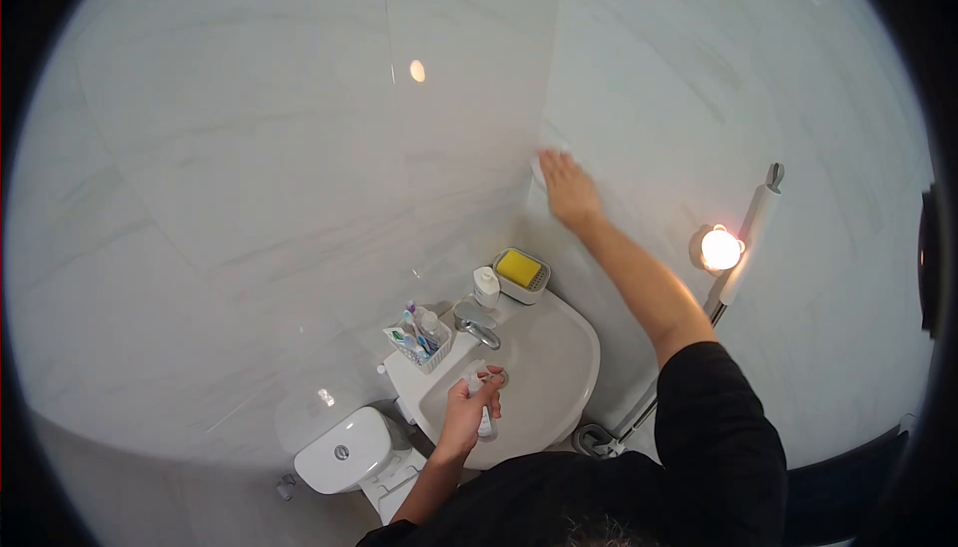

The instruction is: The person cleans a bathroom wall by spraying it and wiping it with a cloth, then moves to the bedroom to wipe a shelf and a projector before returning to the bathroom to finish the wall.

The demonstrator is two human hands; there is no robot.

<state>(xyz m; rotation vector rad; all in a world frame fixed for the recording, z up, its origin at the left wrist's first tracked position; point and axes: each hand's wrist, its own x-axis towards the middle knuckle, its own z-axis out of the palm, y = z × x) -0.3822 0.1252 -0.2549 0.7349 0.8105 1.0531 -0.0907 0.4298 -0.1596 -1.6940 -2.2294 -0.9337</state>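
My left hand is wrapped round a small clear spray bottle, held above the front left of the white washbasin. Its spray head shows near my fingers. My right hand is stretched up to the marbled wall by the corner, its fingers extended and pressing a thin white cloth against the tiles. Only edges of the cloth show around the fingers; the rest is hidden under the hand.
Behind the basin stand a chrome tap, a white basket of toothbrushes and tubes, a white bottle and a holder with a yellow sponge. A toilet is at left; a lit lamp and a white-handled pole are at right.
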